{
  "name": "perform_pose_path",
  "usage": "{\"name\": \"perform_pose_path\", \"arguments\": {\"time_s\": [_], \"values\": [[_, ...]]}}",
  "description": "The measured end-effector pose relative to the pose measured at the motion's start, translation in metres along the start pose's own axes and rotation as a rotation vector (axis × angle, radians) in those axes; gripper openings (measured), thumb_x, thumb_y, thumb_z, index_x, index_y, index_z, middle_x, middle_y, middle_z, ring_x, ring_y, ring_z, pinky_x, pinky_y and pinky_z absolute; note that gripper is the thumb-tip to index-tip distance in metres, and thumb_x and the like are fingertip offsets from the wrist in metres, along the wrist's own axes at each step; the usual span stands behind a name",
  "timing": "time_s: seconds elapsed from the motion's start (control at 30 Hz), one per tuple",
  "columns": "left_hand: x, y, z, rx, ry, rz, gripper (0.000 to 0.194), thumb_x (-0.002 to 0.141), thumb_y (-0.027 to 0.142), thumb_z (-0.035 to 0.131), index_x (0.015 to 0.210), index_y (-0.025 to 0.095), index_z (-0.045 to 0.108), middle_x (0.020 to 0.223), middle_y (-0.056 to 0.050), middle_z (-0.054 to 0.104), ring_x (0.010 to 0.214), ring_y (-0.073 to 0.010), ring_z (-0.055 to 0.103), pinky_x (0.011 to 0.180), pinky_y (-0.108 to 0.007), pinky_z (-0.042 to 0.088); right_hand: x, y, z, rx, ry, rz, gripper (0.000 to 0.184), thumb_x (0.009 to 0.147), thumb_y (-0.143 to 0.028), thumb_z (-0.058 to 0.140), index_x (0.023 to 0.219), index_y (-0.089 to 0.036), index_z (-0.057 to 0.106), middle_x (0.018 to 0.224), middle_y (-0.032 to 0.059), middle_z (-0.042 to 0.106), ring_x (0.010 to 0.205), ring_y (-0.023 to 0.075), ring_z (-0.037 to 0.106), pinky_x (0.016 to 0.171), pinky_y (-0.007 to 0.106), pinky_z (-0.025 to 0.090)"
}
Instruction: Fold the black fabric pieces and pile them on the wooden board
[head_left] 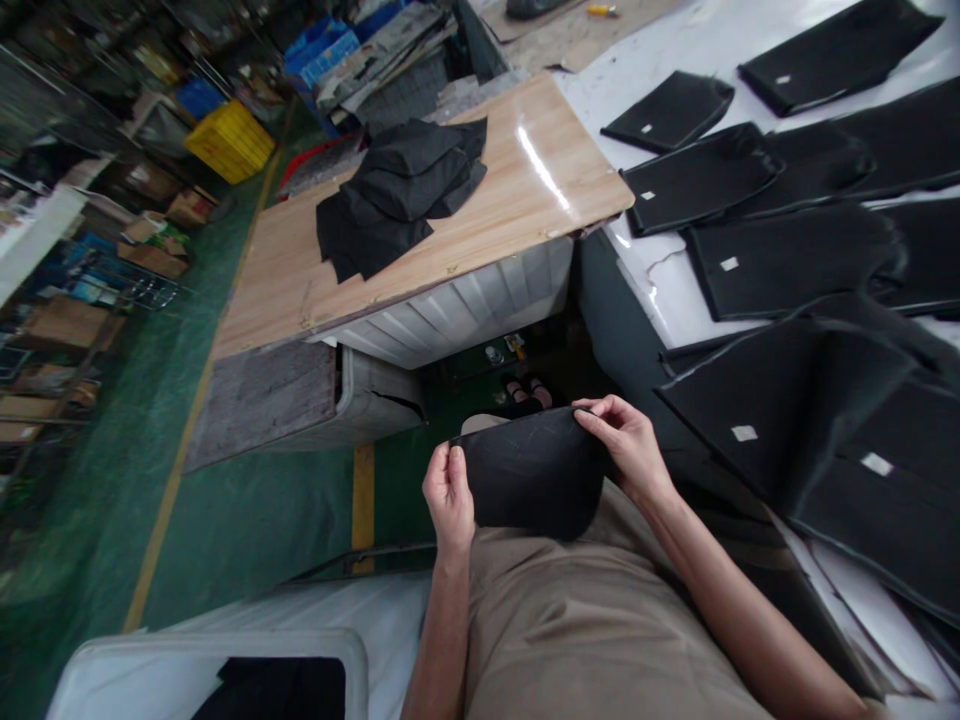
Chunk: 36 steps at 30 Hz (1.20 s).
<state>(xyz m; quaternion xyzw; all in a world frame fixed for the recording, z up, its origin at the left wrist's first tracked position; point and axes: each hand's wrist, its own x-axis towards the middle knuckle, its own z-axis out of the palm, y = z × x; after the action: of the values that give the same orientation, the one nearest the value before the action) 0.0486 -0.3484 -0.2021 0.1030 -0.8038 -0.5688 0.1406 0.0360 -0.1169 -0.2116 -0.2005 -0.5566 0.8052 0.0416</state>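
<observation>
Over my lap, a black fabric piece (536, 475) is stretched between both hands. My left hand (451, 492) pinches its left corner, thumb on top. Its upper right corner is pinched between the thumb and fingers of my right hand (624, 440). Faint stitch-like marks run along the upper edge, and its lower right corner looks rounded. To my right, a larger black panel (757, 430) with small white stickers lies on the white table (637, 270). A loose pile of black fabric pieces (409, 185) rests on the wooden board ahead.
The wooden board (285, 265) lies across a white plastic bin (465, 310). Another white bin (352, 650) holding dark material stands at lower left. A yellow crate (232, 140) and cardboard boxes (71, 325) are beyond the green floor (277, 530). Several black panels cover the right-hand table.
</observation>
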Motion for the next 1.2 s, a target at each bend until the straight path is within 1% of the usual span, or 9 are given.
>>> {"name": "perform_pose_path", "arguments": {"time_s": [0.13, 0.23, 0.33, 0.5, 0.67, 0.83, 0.93, 1.07, 1.2], "values": [[0.000, -0.001, 0.002, -0.025, 0.075, -0.006, 0.039, 0.088, 0.052, 0.059, 0.094, 0.015, 0.067, 0.081, -0.003, 0.061, 0.077, -0.0150, 0.057, 0.072, -0.023, 0.047, -0.002, 0.002, 0.002, -0.002, -0.007, -0.019, 0.032, 0.067, -0.038, 0.084, 0.066, -0.020, 0.056, 0.093, 0.0059, 0.072, 0.091, 0.0226, 0.065, 0.081, 0.035, 0.050], [0.000, -0.005, 0.003, -0.038, 0.121, -0.026, 0.042, 0.085, 0.055, 0.060, 0.093, 0.014, 0.068, 0.079, -0.002, 0.061, 0.074, -0.0141, 0.056, 0.070, -0.023, 0.047, -0.004, 0.002, 0.002, -0.013, -0.003, -0.050, 0.033, 0.067, -0.037, 0.083, 0.065, -0.020, 0.056, 0.092, 0.0060, 0.072, 0.092, 0.0233, 0.065, 0.082, 0.036, 0.050], [0.000, -0.009, 0.004, -0.051, 0.141, -0.038, 0.040, 0.085, 0.054, 0.061, 0.092, 0.015, 0.068, 0.078, -0.001, 0.060, 0.072, -0.0127, 0.055, 0.070, -0.023, 0.046, -0.007, -0.002, 0.004, -0.023, -0.008, -0.075, 0.031, 0.069, -0.035, 0.082, 0.064, -0.020, 0.056, 0.093, 0.0056, 0.071, 0.092, 0.0227, 0.065, 0.085, 0.036, 0.049], [0.000, -0.008, 0.004, -0.043, 0.112, -0.038, 0.038, 0.089, 0.051, 0.058, 0.097, 0.015, 0.067, 0.087, -0.003, 0.064, 0.081, -0.0147, 0.058, 0.076, -0.023, 0.047, -0.011, -0.008, 0.005, -0.045, -0.016, -0.109, 0.029, 0.071, -0.035, 0.081, 0.065, -0.021, 0.057, 0.094, 0.0050, 0.070, 0.092, 0.0224, 0.064, 0.086, 0.037, 0.048], [0.001, -0.008, 0.004, -0.084, 0.088, -0.081, 0.037, 0.089, 0.051, 0.057, 0.099, 0.016, 0.066, 0.088, -0.003, 0.065, 0.082, -0.0149, 0.060, 0.077, -0.023, 0.046, -0.011, -0.005, 0.005, -0.070, -0.029, -0.114, 0.028, 0.073, -0.037, 0.079, 0.069, -0.021, 0.057, 0.095, 0.0049, 0.071, 0.092, 0.0221, 0.064, 0.083, 0.035, 0.048], [0.001, -0.007, 0.005, -0.081, 0.128, -0.094, 0.039, 0.087, 0.054, 0.058, 0.090, 0.016, 0.066, 0.079, 0.000, 0.059, 0.075, -0.0134, 0.055, 0.072, -0.022, 0.043, -0.011, -0.003, 0.005, -0.081, -0.028, -0.106, 0.027, 0.074, -0.039, 0.079, 0.071, -0.021, 0.058, 0.093, 0.0047, 0.070, 0.088, 0.0212, 0.063, 0.080, 0.034, 0.048], [0.002, -0.007, 0.005, -0.108, 0.105, -0.120, 0.038, 0.086, 0.054, 0.059, 0.086, 0.016, 0.064, 0.075, 0.002, 0.055, 0.071, -0.0120, 0.051, 0.069, -0.021, 0.042, -0.013, -0.005, 0.006, -0.091, -0.017, -0.126, 0.026, 0.075, -0.037, 0.078, 0.070, -0.021, 0.058, 0.090, 0.0041, 0.068, 0.089, 0.0213, 0.063, 0.081, 0.034, 0.048], [0.003, -0.011, 0.005, -0.139, 0.109, -0.133, 0.036, 0.086, 0.052, 0.060, 0.082, 0.016, 0.062, 0.074, 0.003, 0.051, 0.070, -0.0108, 0.048, 0.068, -0.020, 0.040, -0.017, -0.011, 0.008, -0.127, -0.039, -0.159, 0.025, 0.077, -0.036, 0.077, 0.070, -0.021, 0.058, 0.089, 0.0040, 0.068, 0.089, 0.0218, 0.063, 0.083, 0.036, 0.047], [0.004, -0.016, 0.005, -0.201, 0.113, -0.178, 0.037, 0.085, 0.052, 0.062, 0.082, 0.016, 0.061, 0.075, 0.002, 0.051, 0.071, -0.0107, 0.049, 0.069, -0.020, 0.042, -0.019, -0.015, 0.009, -0.148, -0.063, -0.179, 0.024, 0.078, -0.034, 0.077, 0.070, -0.021, 0.057, 0.090, 0.0041, 0.068, 0.088, 0.0214, 0.063, 0.083, 0.035, 0.047]]}}
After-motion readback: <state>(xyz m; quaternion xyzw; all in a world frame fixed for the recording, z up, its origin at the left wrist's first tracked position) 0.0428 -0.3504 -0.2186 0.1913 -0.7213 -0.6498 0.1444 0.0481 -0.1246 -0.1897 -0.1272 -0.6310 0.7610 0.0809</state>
